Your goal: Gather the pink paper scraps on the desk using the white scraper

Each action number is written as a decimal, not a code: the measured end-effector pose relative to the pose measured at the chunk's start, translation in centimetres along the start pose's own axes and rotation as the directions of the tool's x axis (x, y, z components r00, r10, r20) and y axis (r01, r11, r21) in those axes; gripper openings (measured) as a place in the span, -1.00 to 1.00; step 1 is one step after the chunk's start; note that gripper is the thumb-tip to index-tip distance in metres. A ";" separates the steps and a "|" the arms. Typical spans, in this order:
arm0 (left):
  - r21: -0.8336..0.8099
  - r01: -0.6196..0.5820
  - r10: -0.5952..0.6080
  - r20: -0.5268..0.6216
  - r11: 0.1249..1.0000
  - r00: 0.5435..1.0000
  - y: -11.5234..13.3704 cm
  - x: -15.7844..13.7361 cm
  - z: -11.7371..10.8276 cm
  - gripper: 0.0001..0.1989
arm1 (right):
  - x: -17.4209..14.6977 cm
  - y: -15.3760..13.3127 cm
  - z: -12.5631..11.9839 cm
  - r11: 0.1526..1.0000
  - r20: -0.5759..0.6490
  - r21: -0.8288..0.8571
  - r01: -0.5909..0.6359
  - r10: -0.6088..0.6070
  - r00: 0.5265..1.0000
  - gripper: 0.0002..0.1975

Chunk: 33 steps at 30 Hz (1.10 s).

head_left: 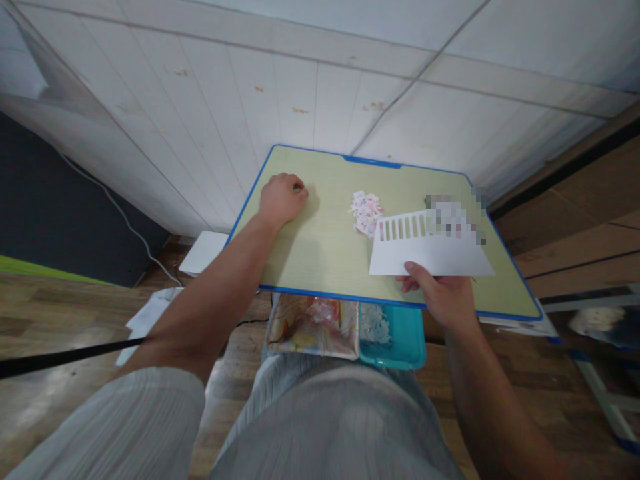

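My right hand (445,293) pinches the near edge of a white paper sheet (425,258), thumb on top and fingers underneath. A row of slots is cut along the sheet's far side, and part of that side is blurred by pixelation. My left hand (283,199) rests closed on the left of the blue-edged tabletop (320,247); what it holds, if anything, is hidden in the curled fingers. Between the hands lies a small pile of white and pinkish paper pieces (367,212), its near right side touching or just behind the sheet's corner.
Below the table's front edge are a turquoise bin (417,340) holding white scraps and a patterned box (290,343) with a clear plastic bag. A white panelled wall (290,87) stands behind the table. Wooden boards (580,193) flank the right side; a cable runs down the wall.
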State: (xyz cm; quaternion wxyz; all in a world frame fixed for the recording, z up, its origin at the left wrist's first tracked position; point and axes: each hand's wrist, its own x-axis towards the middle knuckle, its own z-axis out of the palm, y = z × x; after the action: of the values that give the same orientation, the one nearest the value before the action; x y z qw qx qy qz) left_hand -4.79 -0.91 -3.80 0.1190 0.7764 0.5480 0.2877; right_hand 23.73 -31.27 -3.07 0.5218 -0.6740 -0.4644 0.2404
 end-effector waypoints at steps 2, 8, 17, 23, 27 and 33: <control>-0.002 0.007 -0.007 0.003 1.000 1.000 0.1 0.0 0.0 -0.74 | 0.0 -0.2 0.1 1.000 0.000 -0.004 0.004 -0.004 1.000 -0.62; -0.003 -0.002 0.002 -0.015 1.000 1.000 -0.1 0.1 0.3 -0.73 | 0.4 -1.8 0.2 0.998 -0.068 0.057 0.010 -0.006 0.998 -0.70; -0.003 -0.006 0.006 -0.017 1.000 1.000 -0.2 0.1 0.4 -0.71 | 2.1 -2.1 -1.6 0.991 -0.134 0.046 -0.126 0.131 0.982 -0.74; -0.001 0.000 0.000 -0.007 1.000 1.000 0.1 0.0 0.2 -0.71 | 2.9 -2.2 -2.6 0.975 -0.126 0.060 -0.215 0.222 0.967 -0.82; 0.008 0.012 -0.012 0.026 1.000 1.000 0.5 -0.1 -0.3 -0.71 | 2.4 -2.2 -2.7 0.965 -0.129 0.058 -0.257 0.262 0.956 -0.77; 0.018 0.013 -0.014 0.028 1.000 1.000 0.5 -0.2 -0.3 -0.72 | 1.4 -2.4 -2.0 0.963 0.015 0.060 -0.262 0.262 0.965 -0.73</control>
State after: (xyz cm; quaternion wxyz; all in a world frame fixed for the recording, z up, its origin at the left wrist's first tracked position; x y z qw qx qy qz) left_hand -4.60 -1.30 -3.37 0.1216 0.7777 0.5542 0.2708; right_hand 25.09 -30.96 0.04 0.5045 -0.7122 -0.3654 0.3237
